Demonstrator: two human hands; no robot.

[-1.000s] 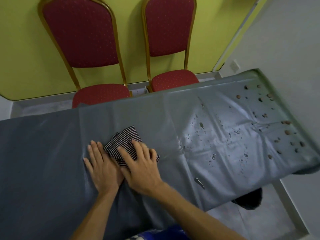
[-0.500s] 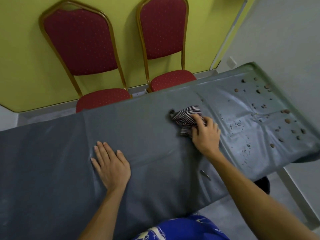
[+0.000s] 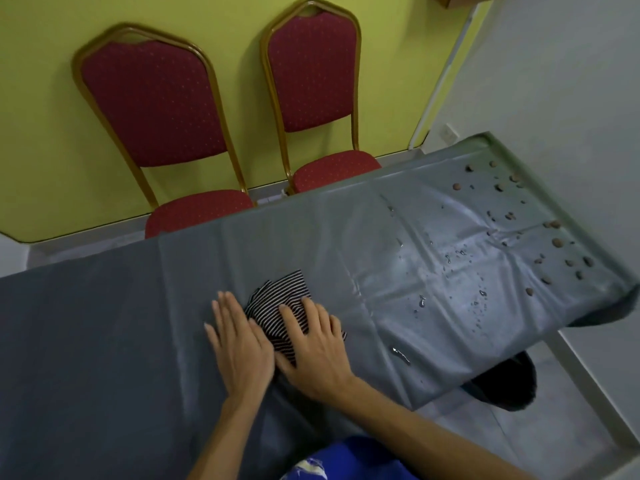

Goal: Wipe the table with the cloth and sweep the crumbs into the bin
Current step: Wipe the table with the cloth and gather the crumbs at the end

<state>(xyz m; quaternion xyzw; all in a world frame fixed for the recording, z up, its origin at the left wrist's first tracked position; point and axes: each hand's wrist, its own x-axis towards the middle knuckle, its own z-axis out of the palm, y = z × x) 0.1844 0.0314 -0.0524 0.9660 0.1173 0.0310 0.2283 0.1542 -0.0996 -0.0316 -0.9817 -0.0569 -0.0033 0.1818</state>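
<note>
**On the grey surface, cloth pinned under two palms**

Left of the water drops (image 3: 460,258), the striped cloth (image 3: 280,303) lies bunched on the surface (image 3: 104,323). The right hand (image 3: 317,344) presses it flat, fingers spread, no grip closed; the left hand (image 3: 239,337) lies flat beside it, touching its edge. Soft, limp fabric: best pushed from on top.

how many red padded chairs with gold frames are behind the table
2. One red padded chair with a gold frame stands left of centre against the yellow-green wall; the other is just to its right. Both seats tuck behind the grey-covered table. None seem hidden.
</note>
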